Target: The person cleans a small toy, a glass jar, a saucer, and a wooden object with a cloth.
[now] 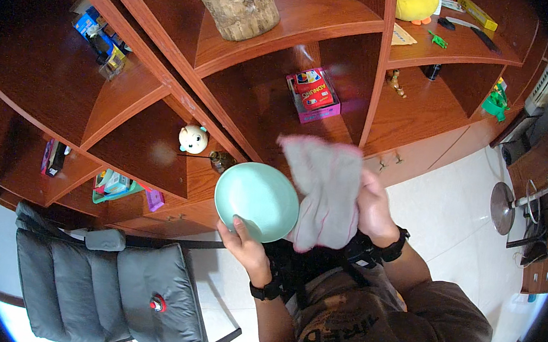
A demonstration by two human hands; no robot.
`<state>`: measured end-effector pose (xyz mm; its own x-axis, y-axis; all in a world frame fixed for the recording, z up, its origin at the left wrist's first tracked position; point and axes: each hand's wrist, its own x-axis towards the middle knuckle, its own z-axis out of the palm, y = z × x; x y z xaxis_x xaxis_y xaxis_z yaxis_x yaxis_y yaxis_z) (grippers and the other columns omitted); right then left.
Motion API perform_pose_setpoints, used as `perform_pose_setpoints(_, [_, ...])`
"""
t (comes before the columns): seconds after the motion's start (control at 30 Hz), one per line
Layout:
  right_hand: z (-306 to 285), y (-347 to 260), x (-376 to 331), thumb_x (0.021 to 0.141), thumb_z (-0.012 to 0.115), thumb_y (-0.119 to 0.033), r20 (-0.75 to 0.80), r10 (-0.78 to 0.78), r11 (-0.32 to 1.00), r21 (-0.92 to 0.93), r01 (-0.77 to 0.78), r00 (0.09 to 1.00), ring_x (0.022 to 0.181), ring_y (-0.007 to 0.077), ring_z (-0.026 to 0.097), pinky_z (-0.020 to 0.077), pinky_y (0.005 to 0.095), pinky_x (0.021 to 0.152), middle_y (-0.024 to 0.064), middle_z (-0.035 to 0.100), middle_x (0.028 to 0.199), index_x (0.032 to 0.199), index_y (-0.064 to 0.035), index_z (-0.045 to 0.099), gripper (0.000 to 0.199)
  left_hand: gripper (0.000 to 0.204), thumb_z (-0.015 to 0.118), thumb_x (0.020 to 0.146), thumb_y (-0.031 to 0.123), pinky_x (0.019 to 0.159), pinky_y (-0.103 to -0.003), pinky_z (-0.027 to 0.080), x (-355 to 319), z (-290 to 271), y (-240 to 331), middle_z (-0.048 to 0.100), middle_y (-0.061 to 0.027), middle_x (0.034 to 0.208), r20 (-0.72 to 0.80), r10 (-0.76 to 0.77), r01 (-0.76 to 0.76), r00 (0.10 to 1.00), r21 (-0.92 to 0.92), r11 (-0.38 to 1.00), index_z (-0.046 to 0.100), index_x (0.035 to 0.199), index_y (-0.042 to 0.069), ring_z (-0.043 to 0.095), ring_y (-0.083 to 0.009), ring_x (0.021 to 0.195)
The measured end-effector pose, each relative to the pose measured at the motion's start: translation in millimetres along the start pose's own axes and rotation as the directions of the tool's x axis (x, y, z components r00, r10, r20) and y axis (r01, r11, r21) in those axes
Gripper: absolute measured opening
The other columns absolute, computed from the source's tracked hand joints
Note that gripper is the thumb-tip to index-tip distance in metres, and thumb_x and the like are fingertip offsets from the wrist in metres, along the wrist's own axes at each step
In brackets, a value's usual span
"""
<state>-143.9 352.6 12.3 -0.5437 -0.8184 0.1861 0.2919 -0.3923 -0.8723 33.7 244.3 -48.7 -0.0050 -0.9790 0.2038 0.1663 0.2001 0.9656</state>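
Observation:
My left hand (244,252) grips the lower rim of a pale mint-green bowl (255,195), thumb over its inner side. The bowl is tilted so that its inside faces me, and nothing lies in it. To the right, my right hand (376,207) holds up a light grey cloth (326,192) with pinkish edging by its right side. The cloth hangs loosely beside the bowl, its lower part close to the bowl's right rim. The cloth hides some of my right fingers, and the hand is slightly blurred.
Brown wooden shelves (294,24) curve in front of me, holding a log-like block (237,2), a red card box (315,90), a round white animal figure (193,139) and a yellow plush toy (417,3). A grey padded chair (104,286) stands left; a fan (502,207) stands right.

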Motion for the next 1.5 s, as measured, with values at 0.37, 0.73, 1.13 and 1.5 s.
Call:
perform_pose_setpoints(0.37, [50,26,11,0.081,0.051,-0.012,0.721,-0.148,0.233,-0.64,0.732,0.677,0.127,0.0266,0.038,0.0182,0.0455,0.109,0.0102,0.045,0.133,0.128,-0.0152,0.048,0.048,0.024,0.056,0.081,0.003,0.067,-0.032,0.05,-23,21,28,0.066,-0.0201,0.086,0.24,0.296,-0.375,0.924,0.433,0.82,0.061,0.103,-0.006,0.066,-0.0273,0.072])
perform_pose_setpoints(0.73, [31,49,16,0.078,0.053,-0.015,0.655,-0.301,0.179,-0.675,0.716,0.693,0.103,0.0206,0.052,0.036,0.038,0.088,0.0056,0.056,0.11,0.113,-0.0119,0.055,0.035,0.022,0.06,0.074,-0.001,0.07,-0.031,0.049,-27,15,26,0.067,-0.0181,0.088,0.149,0.24,-0.281,0.959,0.416,0.865,0.065,0.096,-0.004,0.065,-0.0237,0.075])
perform_pose_setpoints(1.13, [17,67,21,0.085,0.038,0.007,0.046,-0.031,0.972,-0.231,0.041,0.998,0.103,0.0176,0.054,0.0396,0.0274,0.092,0.0087,0.056,0.113,0.124,0.0008,0.044,0.04,0.032,0.048,0.093,0.014,0.087,-0.033,0.042,-33,30,11,0.056,-0.0169,0.11,0.028,0.19,-0.192,0.981,0.204,0.96,0.05,0.117,-0.006,0.054,-0.0245,0.098])
perform_pose_setpoints(1.5, [19,38,21,0.067,0.066,-0.01,0.581,-0.471,0.225,-0.649,0.727,0.664,0.098,0.0226,0.057,0.041,0.042,0.086,0.0037,0.06,0.105,0.091,-0.0157,0.07,0.024,0.041,0.06,0.07,-0.005,0.075,-0.04,0.046,-22,23,25,0.054,-0.0225,0.106,0.38,0.275,-0.451,0.883,0.53,0.718,0.053,0.11,-0.003,0.056,-0.0378,0.086])
